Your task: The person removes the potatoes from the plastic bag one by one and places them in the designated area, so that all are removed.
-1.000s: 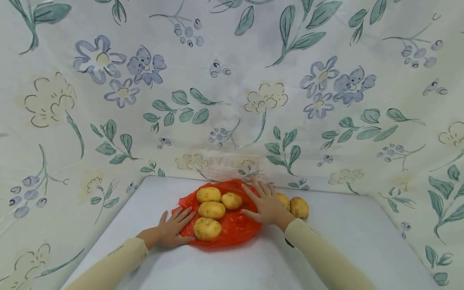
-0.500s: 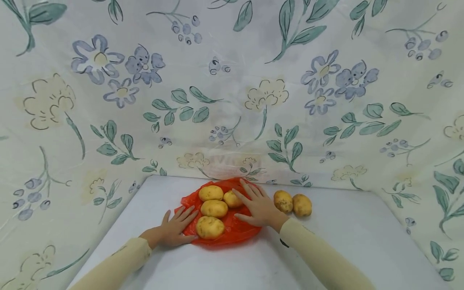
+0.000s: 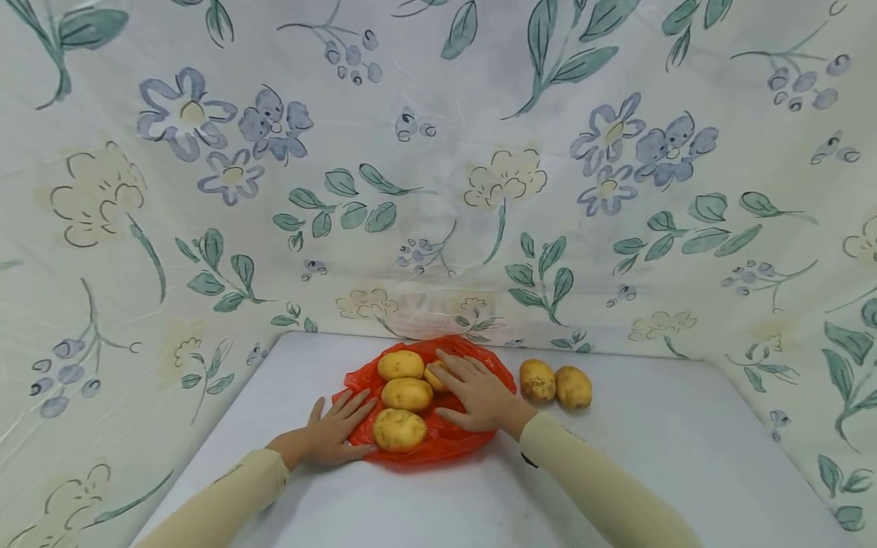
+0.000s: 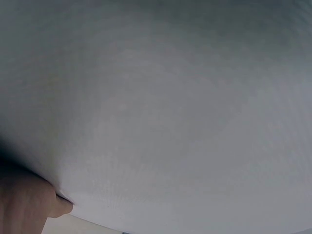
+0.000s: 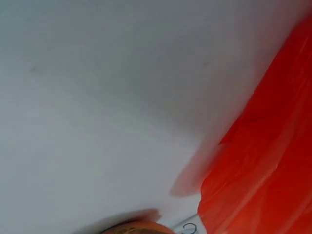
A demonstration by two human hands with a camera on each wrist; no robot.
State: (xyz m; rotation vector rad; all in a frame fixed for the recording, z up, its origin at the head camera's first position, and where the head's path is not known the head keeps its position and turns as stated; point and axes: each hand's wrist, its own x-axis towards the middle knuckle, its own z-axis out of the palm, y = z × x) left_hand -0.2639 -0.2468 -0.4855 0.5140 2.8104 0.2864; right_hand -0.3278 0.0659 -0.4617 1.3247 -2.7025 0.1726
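Observation:
Several potatoes lie on a red plastic bag spread on the white table. At the bag's left edge my left hand rests with fingers spread. My right hand lies over the bag's right part, fingers extended, partly covering one potato. In the left wrist view, part of the left hand shows at the lower left corner. The red bag fills the right side of the right wrist view; the right hand is not seen there.
Two more potatoes sit side by side on the table, right of the bag. A floral-patterned sheet rises behind the table and along both sides. The edge of a potato shows low in the right wrist view.
My right hand has moved left across the bag, from beside the two outer potatoes to partly over one potato on the bag. The left hand stays at the bag's left edge.

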